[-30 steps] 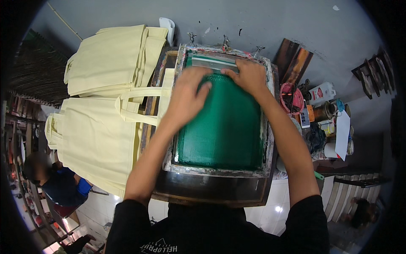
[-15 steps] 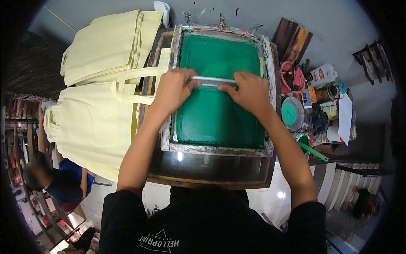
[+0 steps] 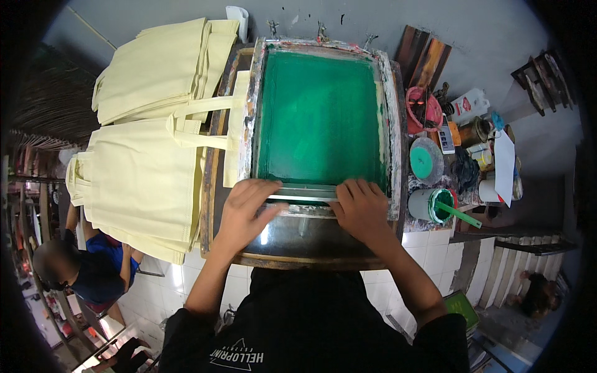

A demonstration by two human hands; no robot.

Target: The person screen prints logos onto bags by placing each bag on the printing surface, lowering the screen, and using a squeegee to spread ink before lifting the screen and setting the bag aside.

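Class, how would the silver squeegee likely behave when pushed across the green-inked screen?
The squeegee would probably feel stiff: it runs straight between the left hand and right hand. It may slide easily, as the green ink beside it looks glossy. Being narrow, it might tip if released.

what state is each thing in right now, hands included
Printing screen, lying down, green inside its frame
Squeegee, crosswise at the screen's near end
Left hand, on the squeegee's left end, thumb spread
Right hand, curled over its right end
Cream bags, flat, in two stacks
Tub, open, green-handled tool leaning in it
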